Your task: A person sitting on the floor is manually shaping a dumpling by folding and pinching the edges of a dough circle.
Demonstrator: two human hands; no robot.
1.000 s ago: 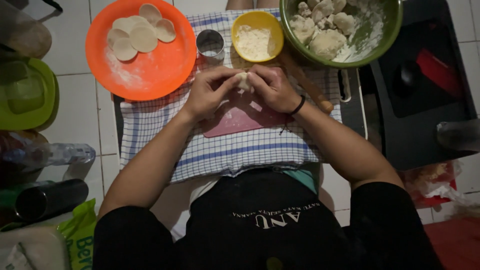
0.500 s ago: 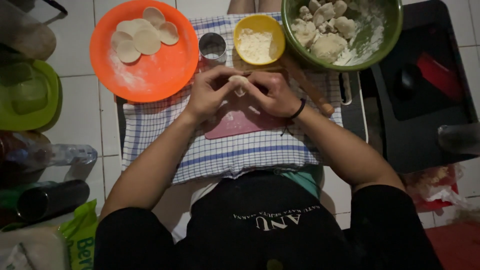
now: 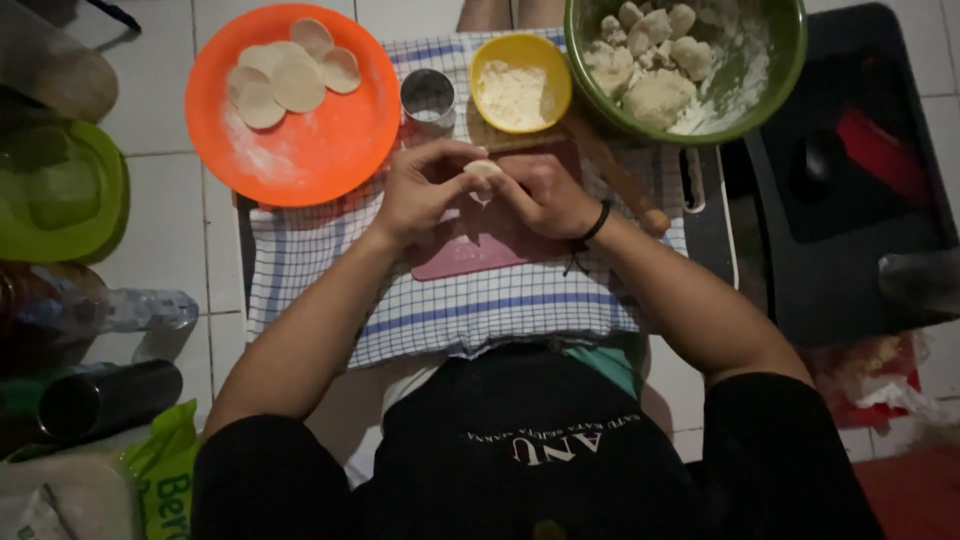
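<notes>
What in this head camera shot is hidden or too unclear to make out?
- Piece of dough: mostly covered by the left hand and right hand; shape unclear.
- Pink board: upper part hidden under the hands.
- Rolling pin: top end hidden under the green bowl.
- Green bowl: cut off by the top edge.
- Dark tray: too dim to identify contents.

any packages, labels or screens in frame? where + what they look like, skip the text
Green plastic bag: bottom left corner, crumpled, bright green with white print.
Plastic bottle: left edge, lying on its side on the tiles, clear, label too dim to make out.
Black apron: bottom centre, pale printed lettering.
No screens or signs.
</notes>
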